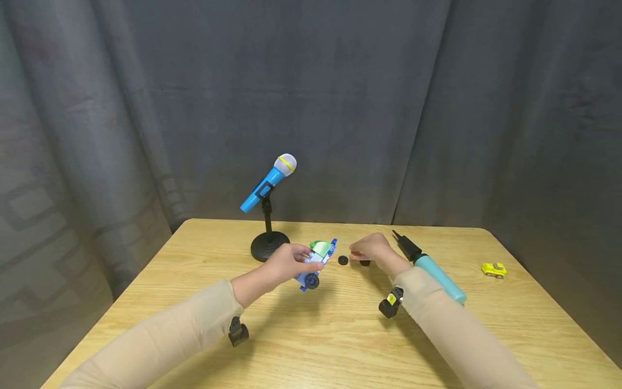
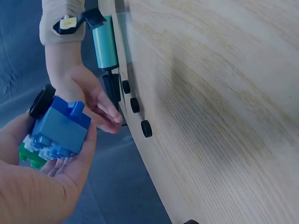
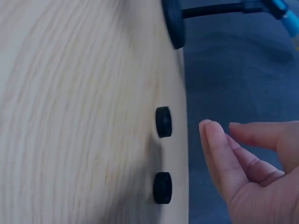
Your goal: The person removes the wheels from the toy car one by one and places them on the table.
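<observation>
My left hand (image 1: 285, 263) grips a toy car built of blue blocks (image 1: 313, 265), with a green piece on top and a black wheel (image 2: 42, 101) on its side. Over the table to the right hovers my right hand (image 1: 375, 248); in the right wrist view its thumb and fingertips stand apart with nothing between them. Near it lie loose black wheels: one (image 1: 343, 260) between the two hands, another (image 1: 365, 263) partly hidden under the right hand. Three loose wheels (image 2: 135, 105) stand out in a row in the left wrist view.
A blue toy microphone (image 1: 264, 189) on a round black stand (image 1: 270, 246) rises at the back left. Beside the right forearm lies a teal hand pump (image 1: 439, 278) with a black nozzle. A small yellow toy car (image 1: 494, 270) sits at the table's (image 1: 311, 346) right.
</observation>
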`<state>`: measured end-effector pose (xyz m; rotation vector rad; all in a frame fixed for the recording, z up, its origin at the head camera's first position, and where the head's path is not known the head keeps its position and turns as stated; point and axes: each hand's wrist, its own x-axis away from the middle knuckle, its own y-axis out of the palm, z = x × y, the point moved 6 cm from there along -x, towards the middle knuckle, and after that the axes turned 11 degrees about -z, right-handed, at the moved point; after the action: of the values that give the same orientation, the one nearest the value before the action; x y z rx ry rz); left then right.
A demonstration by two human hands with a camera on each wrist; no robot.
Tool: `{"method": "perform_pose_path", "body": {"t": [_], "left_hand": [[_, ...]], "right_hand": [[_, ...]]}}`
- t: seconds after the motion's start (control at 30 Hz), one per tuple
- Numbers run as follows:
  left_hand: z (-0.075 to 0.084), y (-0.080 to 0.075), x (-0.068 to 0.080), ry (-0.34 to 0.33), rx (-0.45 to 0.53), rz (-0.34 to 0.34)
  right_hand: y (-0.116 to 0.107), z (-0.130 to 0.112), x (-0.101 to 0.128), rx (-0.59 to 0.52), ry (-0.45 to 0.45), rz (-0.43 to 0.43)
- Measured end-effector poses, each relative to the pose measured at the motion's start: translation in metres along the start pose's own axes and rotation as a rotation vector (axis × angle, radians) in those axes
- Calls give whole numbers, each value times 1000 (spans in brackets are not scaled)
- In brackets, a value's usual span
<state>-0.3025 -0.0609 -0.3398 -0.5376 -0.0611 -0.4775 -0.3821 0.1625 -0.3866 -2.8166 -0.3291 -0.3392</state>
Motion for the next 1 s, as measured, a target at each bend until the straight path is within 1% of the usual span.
{"method": "perform_pose_path", "body": {"t": [0.1,0.17,0.27,0.43,0.57,0.67,0.77,1.0], "left_hand": [[0,1,-1,13,1,-20],[0,2,-1,20,6,-39],[1,2,-3,32,17,-59],[0,-3,-7,34,60,-39],[-3,-9,-12,21,101,-13],[-6,-12,-16,13,119,-3],[-7,-14,-19,9,105,12],[-1,-14,-19,5,75,15]], "right_hand": [[3,-4,7,-84,-25,-76],[6,-6,13,-100,-47,-114],[8,-9,21,-120,-89,-148],[13,-18,38,-140,-141,-197],[22,-28,52,-119,-163,-254],[31,-34,60,-82,-191,-314],[39,-38,66,-59,-215,-367],[56,-43,80,31,-220,-456]]}}
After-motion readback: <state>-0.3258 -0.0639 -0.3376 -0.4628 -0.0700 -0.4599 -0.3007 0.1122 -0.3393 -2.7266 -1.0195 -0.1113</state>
